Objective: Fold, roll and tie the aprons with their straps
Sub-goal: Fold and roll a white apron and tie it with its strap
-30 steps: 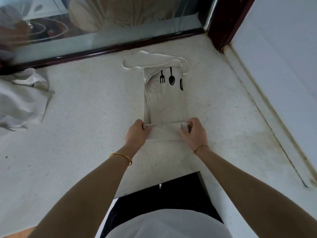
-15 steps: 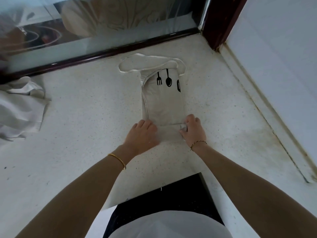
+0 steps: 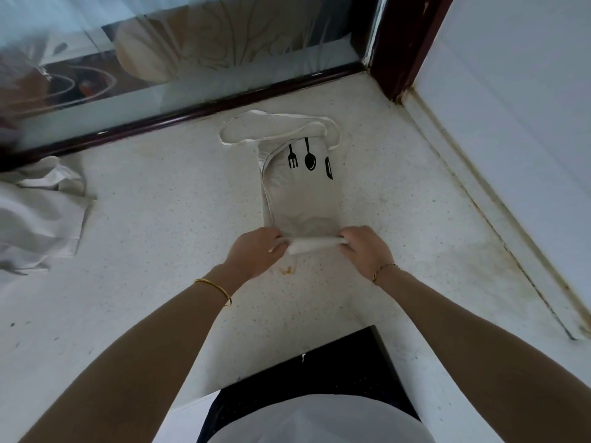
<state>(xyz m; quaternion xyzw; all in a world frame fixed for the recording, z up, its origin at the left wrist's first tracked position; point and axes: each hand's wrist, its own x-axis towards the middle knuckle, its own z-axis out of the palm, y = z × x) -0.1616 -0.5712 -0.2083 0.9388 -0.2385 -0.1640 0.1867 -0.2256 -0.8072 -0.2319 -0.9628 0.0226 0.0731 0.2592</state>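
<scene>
A beige apron [image 3: 303, 199], folded into a long narrow strip, lies on the speckled white counter [image 3: 160, 238]. It bears black fork, spoon and knife prints at its far end, where its strap loop [image 3: 256, 123] lies spread out. The near end is rolled into a short tube [image 3: 311, 244]. My left hand [image 3: 256, 251] grips the roll's left end and my right hand [image 3: 364, 249] grips its right end, fingers curled over it.
A heap of other pale aprons [image 3: 38, 219] lies at the left edge. A glass pane with a dark wooden frame [image 3: 192, 113] runs along the back, and a white wall [image 3: 511, 155] closes off the right. A dark panel [image 3: 335, 369] sits at the counter's near edge.
The roll at the apron's near end has grown and moved away from me. My hands went from pressing flat on the fold to gripping the ends of the roll.
</scene>
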